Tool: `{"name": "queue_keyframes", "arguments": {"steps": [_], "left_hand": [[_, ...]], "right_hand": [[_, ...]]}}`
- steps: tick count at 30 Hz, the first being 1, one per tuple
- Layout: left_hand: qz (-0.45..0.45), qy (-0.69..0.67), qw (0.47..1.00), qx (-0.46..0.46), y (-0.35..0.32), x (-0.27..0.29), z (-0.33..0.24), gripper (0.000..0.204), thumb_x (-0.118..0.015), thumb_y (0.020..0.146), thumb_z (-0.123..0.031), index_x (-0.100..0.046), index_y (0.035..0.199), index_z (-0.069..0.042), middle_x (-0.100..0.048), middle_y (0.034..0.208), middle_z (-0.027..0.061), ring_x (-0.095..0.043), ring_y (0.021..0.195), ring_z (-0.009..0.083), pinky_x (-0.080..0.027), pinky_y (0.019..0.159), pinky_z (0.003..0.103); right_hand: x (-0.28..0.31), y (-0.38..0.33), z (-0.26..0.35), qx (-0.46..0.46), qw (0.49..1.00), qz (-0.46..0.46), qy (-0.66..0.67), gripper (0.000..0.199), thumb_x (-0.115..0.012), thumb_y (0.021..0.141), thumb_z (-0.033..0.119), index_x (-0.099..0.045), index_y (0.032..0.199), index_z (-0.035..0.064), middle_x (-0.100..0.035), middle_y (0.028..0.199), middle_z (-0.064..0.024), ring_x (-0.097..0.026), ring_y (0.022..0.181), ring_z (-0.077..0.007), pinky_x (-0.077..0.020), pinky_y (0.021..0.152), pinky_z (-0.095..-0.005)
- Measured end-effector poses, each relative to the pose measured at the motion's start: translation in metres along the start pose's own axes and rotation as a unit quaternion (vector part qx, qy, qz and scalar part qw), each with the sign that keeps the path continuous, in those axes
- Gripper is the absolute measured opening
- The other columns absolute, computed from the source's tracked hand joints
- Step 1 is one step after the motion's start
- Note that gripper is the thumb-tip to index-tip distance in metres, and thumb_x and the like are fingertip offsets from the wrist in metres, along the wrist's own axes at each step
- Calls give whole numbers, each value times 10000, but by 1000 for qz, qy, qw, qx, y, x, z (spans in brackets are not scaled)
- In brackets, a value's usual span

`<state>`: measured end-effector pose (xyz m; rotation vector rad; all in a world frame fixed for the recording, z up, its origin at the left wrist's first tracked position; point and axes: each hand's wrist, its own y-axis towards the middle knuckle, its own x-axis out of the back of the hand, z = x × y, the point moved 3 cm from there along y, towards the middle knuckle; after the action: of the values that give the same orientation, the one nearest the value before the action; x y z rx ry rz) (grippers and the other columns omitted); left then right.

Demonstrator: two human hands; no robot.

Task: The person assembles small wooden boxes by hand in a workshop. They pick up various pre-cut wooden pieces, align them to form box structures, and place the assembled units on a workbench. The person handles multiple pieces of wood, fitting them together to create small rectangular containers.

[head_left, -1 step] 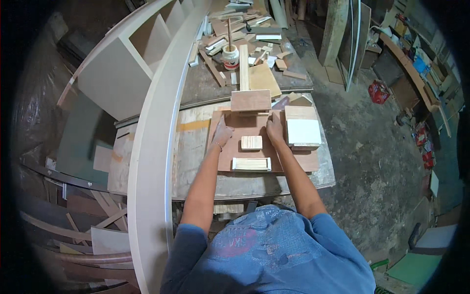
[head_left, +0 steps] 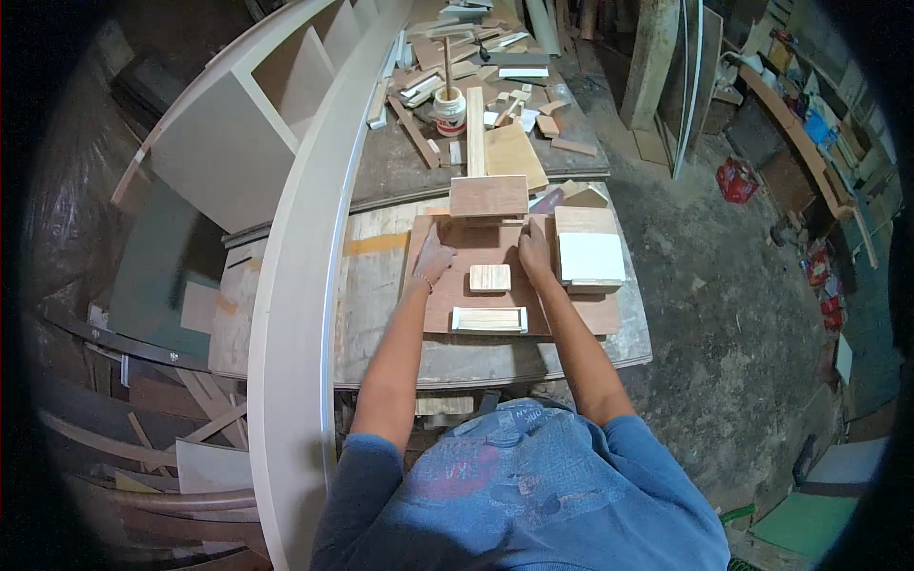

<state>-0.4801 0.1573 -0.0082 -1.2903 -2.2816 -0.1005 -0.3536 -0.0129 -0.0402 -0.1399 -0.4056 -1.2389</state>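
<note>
On a thin reddish-brown wooden board (head_left: 438,305), both my hands rest near its far side. My left hand (head_left: 435,257) lies with fingers stretched forward and holds nothing that I can see. Opposite it, my right hand (head_left: 534,251) also points its fingers forward, with no held thing showing. Between and just beyond them stands a raised piece with a flat brown rectangular top (head_left: 487,196). A small pale striped wooden block (head_left: 489,278) sits between my forearms. Nearer me is a shallow white-edged piece with pale wood strips (head_left: 488,320). Right of my right hand is a box-like piece with a white panel (head_left: 590,257).
A long pale shelf unit (head_left: 295,219) runs along the left. Beyond the board, the bench carries scattered wood offcuts, a white pot (head_left: 448,116) with a stick in it and a yellowish sheet (head_left: 514,154). A red crate (head_left: 736,179) stands on the floor at right.
</note>
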Motion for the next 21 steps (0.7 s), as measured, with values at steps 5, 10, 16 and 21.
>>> {"name": "queue_keyframes", "arguments": {"steps": [5,10,16,21], "left_hand": [[8,-3,1000,20,20,-6,24,598,-551,680,-88,-308,1218,12,-527,963,163,-554,747,219,-469,626,299],[21,-21,1000,3,11,-8,0,497,-540,683,-89,-373,1134,37,-526,894,143,-558,723,207,-472,620,293],[7,-14,999,-38,35,-8,39,437,-531,667,-82,-420,1057,83,-537,830,153,-571,661,206,-473,602,304],[33,114,993,8,48,-8,47,367,-541,656,-93,-474,930,141,-536,789,171,-588,660,225,-470,594,314]], "right_hand": [[-5,7,-8,-15,999,40,-10,479,-379,746,121,-388,1207,-7,-528,1012,-240,-514,936,-337,-382,814,-379],[-4,13,-15,-76,994,84,-4,551,-395,740,152,-334,1271,20,-557,970,-240,-534,920,-329,-398,795,-361],[-5,7,10,-53,992,98,-64,556,-401,734,155,-340,1269,20,-567,977,-236,-550,894,-325,-410,774,-353],[-2,6,13,-28,993,96,-68,553,-369,731,184,-348,1270,59,-535,1008,-270,-514,936,-388,-391,804,-403]]}}
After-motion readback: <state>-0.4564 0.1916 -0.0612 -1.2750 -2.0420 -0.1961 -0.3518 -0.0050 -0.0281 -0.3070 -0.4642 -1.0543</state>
